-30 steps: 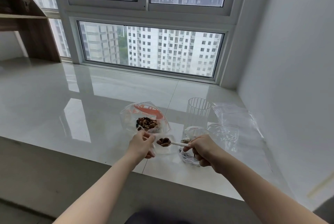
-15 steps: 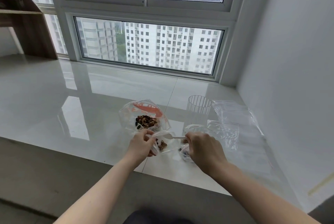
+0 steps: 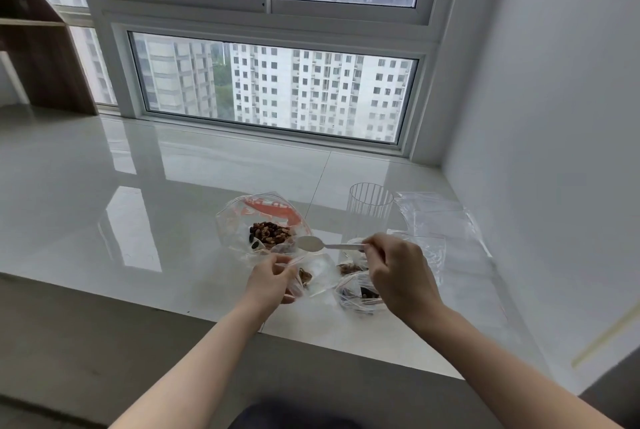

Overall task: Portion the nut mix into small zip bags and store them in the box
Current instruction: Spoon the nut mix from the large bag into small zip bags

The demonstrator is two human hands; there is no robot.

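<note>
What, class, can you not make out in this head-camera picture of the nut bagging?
- Filled bags, head view: the right hand covers part, so their number is unclear.
- Small zip bag: its mouth is hidden by the left hand.
- Spoon handle: its end is inside the right hand.
- Storage box: none identifiable.

The nut mix (image 3: 270,233), a brown heap with a few dark pieces, lies in a large clear bag with red print (image 3: 263,220), open and resting on the glossy white sill. A small clear zip bag (image 3: 317,274) with a red seal line, just in front of the large bag, contains a few brown nuts; to its right lie further small filled bags (image 3: 360,295), bunched together with dark and brown contents visible. A white spoon (image 3: 311,243), bowl empty, is held level over the near edge of the large bag, and a stack of empty clear bags (image 3: 440,220) lies flat at the far right.
</note>
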